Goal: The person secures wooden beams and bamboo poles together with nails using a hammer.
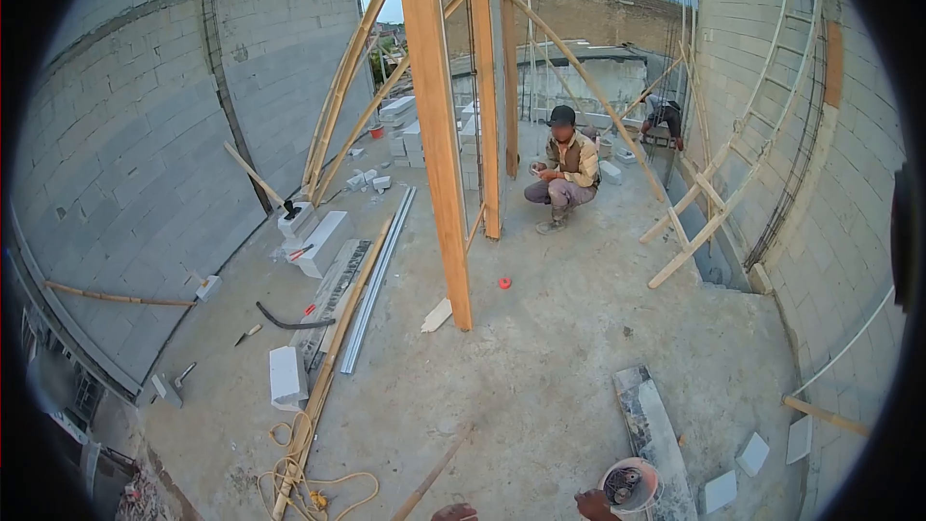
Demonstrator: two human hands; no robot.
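Note:
My left hand (454,513) shows only in part at the bottom edge of the head view, and its fingers cannot be made out. Just left of it a long wooden stick (436,471) slants across the concrete. My right hand (595,505) is closed, with fingers curled, at the left side of a pale bucket (652,479). Whether it grips the bucket's rim or something small is hidden. Dark items lie inside the bucket. A stained board (648,410) lies behind and beside the bucket.
An upright timber post (439,154) stands ahead. Beyond it a person (569,169) squats; another person (664,118) bends near the right wall. A ladder (762,125) leans right. Metal profiles (378,280), a white block (287,378) and yellow cord (289,473) lie left.

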